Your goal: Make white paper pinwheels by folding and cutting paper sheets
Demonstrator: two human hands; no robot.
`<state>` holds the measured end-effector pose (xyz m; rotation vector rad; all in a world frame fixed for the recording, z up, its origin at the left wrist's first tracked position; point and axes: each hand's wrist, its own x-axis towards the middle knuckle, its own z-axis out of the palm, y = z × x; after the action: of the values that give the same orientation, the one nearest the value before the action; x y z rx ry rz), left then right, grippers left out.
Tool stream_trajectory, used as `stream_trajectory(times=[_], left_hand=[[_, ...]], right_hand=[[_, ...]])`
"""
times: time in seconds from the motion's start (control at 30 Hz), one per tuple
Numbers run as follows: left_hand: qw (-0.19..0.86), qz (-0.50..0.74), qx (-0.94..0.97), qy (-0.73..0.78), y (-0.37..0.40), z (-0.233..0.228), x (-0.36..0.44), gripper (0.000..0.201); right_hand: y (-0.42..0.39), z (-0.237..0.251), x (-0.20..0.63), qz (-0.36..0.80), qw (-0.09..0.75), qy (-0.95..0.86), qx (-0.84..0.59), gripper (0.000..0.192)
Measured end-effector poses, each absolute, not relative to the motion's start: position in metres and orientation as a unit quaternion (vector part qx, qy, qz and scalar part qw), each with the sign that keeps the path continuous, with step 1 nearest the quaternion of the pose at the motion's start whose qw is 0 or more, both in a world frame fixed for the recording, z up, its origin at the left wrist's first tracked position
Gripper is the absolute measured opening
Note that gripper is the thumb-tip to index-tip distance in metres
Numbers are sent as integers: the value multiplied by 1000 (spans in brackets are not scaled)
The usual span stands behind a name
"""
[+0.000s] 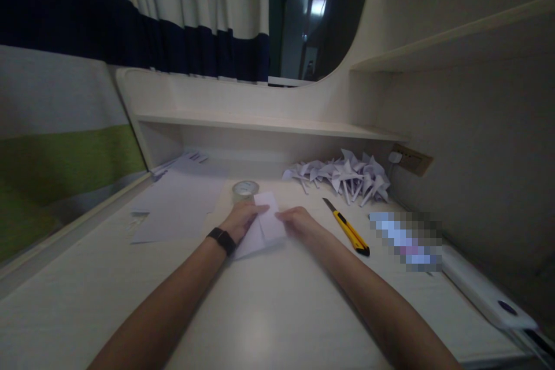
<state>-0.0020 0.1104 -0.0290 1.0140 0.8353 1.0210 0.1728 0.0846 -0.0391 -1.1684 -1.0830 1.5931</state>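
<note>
Paper (267,224) is seen at the middle of the worktop (277,312) in the head view, a white folded sheet lying flat with its long axis running away from the person and tipped slightly rightward. The left hand (240,221) is laid on the sheet's left edge, fingers bent and pressed down on it, a dark watch (222,240) worn at the wrist. The right hand (297,221) is set against the right edge, fingers curled and pinching or pressing the sheet there; which of the two cannot be told. Both hands are touching the paper, one on either side, neither nearer than the other.

Just beyond the left hand, a roll of clear tape (245,189) is seen standing on the worktop. To the right of the right hand, a yellow utility knife (348,228) is lying, blade end pointed away. Loose sheets (180,203) are spread at the left, and a heap of folded paper pinwheels (342,176) is piled under the shelf (269,124). No containers are shown.
</note>
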Motion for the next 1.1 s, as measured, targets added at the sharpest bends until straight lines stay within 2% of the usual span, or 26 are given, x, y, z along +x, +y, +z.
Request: stream_trajectory(times=[0.2, 0.43, 0.67, 1.1], left_hand=[[679, 450, 446, 371, 113, -31, -4, 23], [682, 448, 448, 367, 115, -33, -5, 24], [683, 444, 439, 380, 112, -31, -5, 22], [667, 477, 423, 385, 106, -20, -10, 25]], right_hand=[[78, -30, 175, 649, 383, -446, -483, 10], [76, -25, 177, 655, 374, -448, -481, 8], [74, -23, 177, 656, 364, -451, -484, 13], [65, -21, 173, 660, 305, -474, -496, 14]])
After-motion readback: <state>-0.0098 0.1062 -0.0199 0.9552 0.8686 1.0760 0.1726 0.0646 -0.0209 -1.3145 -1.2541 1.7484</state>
